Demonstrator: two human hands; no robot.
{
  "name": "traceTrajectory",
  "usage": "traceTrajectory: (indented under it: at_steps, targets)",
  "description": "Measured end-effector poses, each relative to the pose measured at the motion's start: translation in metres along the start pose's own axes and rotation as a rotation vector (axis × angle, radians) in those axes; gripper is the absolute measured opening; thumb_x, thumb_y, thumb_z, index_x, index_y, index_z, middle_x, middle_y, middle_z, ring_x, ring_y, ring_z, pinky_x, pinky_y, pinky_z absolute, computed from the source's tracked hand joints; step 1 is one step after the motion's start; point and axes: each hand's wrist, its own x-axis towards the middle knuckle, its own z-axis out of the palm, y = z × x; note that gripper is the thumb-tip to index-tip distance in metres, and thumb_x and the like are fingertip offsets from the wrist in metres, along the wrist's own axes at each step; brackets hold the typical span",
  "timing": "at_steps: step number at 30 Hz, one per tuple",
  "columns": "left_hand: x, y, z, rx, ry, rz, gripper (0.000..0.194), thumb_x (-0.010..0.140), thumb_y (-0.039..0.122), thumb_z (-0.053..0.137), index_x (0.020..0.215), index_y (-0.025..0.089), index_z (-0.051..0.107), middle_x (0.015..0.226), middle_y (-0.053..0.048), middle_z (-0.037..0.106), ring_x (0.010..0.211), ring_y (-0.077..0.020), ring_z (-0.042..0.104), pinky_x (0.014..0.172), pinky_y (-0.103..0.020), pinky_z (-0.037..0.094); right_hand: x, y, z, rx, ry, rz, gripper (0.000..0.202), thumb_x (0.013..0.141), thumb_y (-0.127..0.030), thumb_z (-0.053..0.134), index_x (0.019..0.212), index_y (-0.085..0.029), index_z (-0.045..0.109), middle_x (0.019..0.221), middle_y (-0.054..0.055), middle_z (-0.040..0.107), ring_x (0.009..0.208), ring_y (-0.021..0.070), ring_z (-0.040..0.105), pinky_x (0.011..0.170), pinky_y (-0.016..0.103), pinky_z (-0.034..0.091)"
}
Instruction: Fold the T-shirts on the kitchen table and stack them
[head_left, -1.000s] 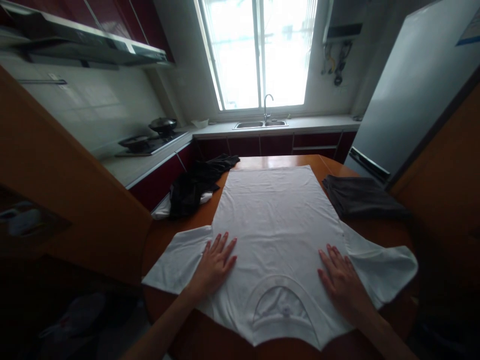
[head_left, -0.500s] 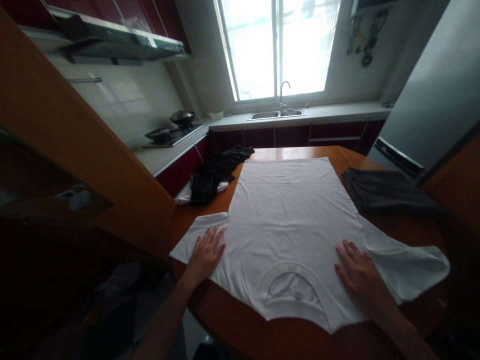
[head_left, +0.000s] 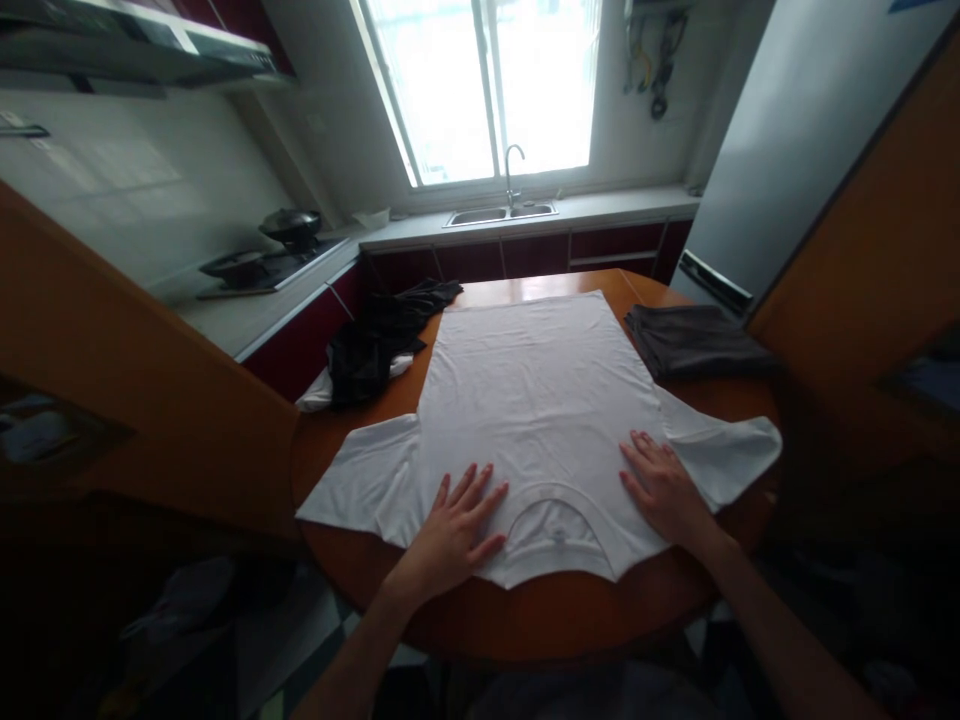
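A white T-shirt (head_left: 525, 400) lies spread on the orange-brown table (head_left: 540, 625), its neckline toward me and its hem at the far side. My left hand (head_left: 454, 530) rests on the shirt just left of the collar, fingers spread, holding nothing. On the right shoulder area, inside the right sleeve, my right hand (head_left: 667, 495) lies with its fingers apart, also without anything in it. The left sleeve looks fairly flat, while the right sleeve is puffed and wrinkled.
Crumpled black clothing (head_left: 360, 365) with a white piece is at the table's left edge. A folded dark grey cloth (head_left: 697, 340) lies at the right. Beyond are a stove (head_left: 277, 265), a sink (head_left: 480, 216) and a fridge (head_left: 765, 130).
My left hand has moved from beside the left sleeve toward the collar. My right hand remains on the right shoulder area. The camera view has turned right.
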Motion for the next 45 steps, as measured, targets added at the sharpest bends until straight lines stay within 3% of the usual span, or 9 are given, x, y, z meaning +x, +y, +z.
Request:
traceTrajectory:
  at_steps: [5,11,15,19,23,27,30,36,45]
  targets:
    - [0.002,0.023,-0.007,-0.032,0.013,0.093,0.074,0.097,0.047,0.057,0.161,0.034,0.022,0.169,-0.004,0.019,0.156,-0.0295,0.014,0.125,-0.059,0.016,-0.004,-0.027,-0.009,0.001,0.000,0.106,0.051,0.101,-0.032,0.041,0.149,-0.018,0.049,0.162,0.016,0.035,0.151,0.0339,0.028,0.118,0.063,0.023]
    - [-0.002,0.039,0.000,-0.059,-0.050,0.122,0.077,0.097,0.053,0.056,0.161,0.040,0.016,0.170,-0.003,0.012,0.157,-0.0325,0.009,0.123,-0.064,0.014,-0.020,-0.071,-0.012,0.138,-0.059,-0.099,0.063,0.099,-0.041,0.049,0.157,-0.023,0.035,0.167,0.011,0.026,0.155,0.0291,0.018,0.122,0.058,0.019]
    - [0.005,0.033,-0.019,-0.099,-0.087,0.167,0.084,0.092,0.057,0.062,0.161,0.041,0.017,0.170,-0.004,0.014,0.156,-0.0345,0.009,0.122,-0.065,0.016,-0.024,-0.078,-0.007,0.115,-0.137,-0.089,0.063,0.097,-0.041,0.052,0.155,-0.021,0.040,0.166,0.014,0.027,0.155,0.0310,0.018,0.123,0.058,0.015]
    - [0.050,0.028,-0.047,-0.120,0.000,0.203,0.063,0.101,0.047,0.052,0.158,0.035,0.031,0.167,-0.004,0.027,0.156,-0.0273,0.017,0.124,-0.057,0.021,-0.023,-0.077,-0.008,0.118,-0.149,-0.086,0.060,0.098,-0.041,0.050,0.154,-0.021,0.043,0.166,0.013,0.027,0.155,0.0305,0.018,0.123,0.057,0.015]
    - [0.136,0.031,-0.056,-0.132,0.063,0.253,0.052,0.104,0.044,0.044,0.154,0.031,0.040,0.164,-0.005,0.035,0.154,-0.0239,0.025,0.125,-0.050,0.023,-0.021,-0.078,-0.012,0.135,-0.147,-0.076,0.055,0.100,-0.040,0.046,0.153,-0.022,0.045,0.166,0.012,0.028,0.155,0.0291,0.019,0.124,0.056,0.015]
    - [0.228,0.043,-0.039,-0.110,-0.024,0.284,0.058,0.103,0.046,0.044,0.157,0.026,0.035,0.167,-0.010,0.024,0.155,-0.0292,0.019,0.122,-0.056,0.023,-0.019,-0.081,-0.017,0.155,-0.163,-0.048,0.054,0.101,-0.039,0.046,0.151,-0.022,0.047,0.166,0.010,0.028,0.155,0.0282,0.019,0.124,0.055,0.015]
    - [0.271,0.050,-0.015,-0.069,-0.015,0.278,0.064,0.102,0.051,0.044,0.159,0.027,0.029,0.170,-0.009,0.016,0.156,-0.0320,0.011,0.122,-0.063,0.018,-0.018,-0.083,-0.021,0.180,-0.192,-0.031,0.054,0.100,-0.039,0.047,0.152,-0.023,0.046,0.166,0.008,0.027,0.155,0.0281,0.018,0.125,0.055,0.015]
    - [0.288,0.047,0.023,-0.055,0.075,0.221,0.061,0.102,0.055,0.038,0.157,0.027,0.037,0.167,-0.009,0.026,0.156,-0.0306,0.016,0.124,-0.058,0.015,-0.014,-0.083,-0.028,0.233,-0.222,-0.006,0.058,0.099,-0.039,0.051,0.155,-0.027,0.041,0.167,0.007,0.023,0.155,0.0272,0.019,0.126,0.053,0.015]
    - [0.288,0.041,0.025,-0.076,0.059,0.271,0.061,0.101,0.054,0.041,0.157,0.029,0.036,0.167,-0.007,0.026,0.155,-0.0323,0.017,0.123,-0.062,0.015,-0.014,-0.075,-0.032,0.428,-0.114,0.069,0.046,0.099,-0.027,0.048,0.144,-0.025,0.056,0.160,0.006,0.042,0.150,0.0231,0.034,0.124,0.049,0.027]
